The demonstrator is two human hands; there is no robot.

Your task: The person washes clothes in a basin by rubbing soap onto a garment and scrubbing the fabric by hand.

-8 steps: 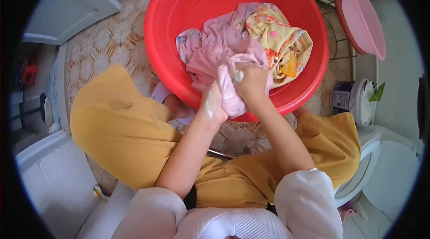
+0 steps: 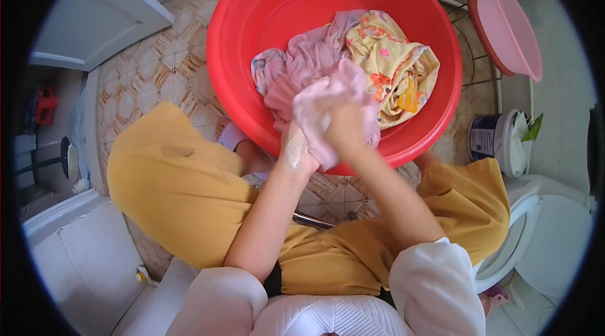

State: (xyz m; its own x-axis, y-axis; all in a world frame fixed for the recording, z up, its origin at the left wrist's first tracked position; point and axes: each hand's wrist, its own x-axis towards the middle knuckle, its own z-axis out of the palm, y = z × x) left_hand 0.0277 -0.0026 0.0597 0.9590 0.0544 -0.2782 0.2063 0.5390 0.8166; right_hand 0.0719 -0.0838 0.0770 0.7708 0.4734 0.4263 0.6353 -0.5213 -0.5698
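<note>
In the head view, the red tub [image 2: 236,100] sits between the person's knees, its far rim cut off by the top of the view and its near rim just under the hands. Inside, red floor shows broadly at the far side and left, while a yellow patterned cloth [image 2: 386,54] lies near the right wall with only a narrow strip between. The pink cloth [image 2: 348,78] is in the tub's middle and near part, its long axis running from the far middle toward the person, its bunched end pointing at them over the near rim. The left hand [image 2: 305,156], sudsy at the wrist, is under this end; its fingers are hidden, so their spread cannot be told. The right hand [image 2: 346,129], motion-blurred, has its fingers curled onto the pink cloth from above.
</note>
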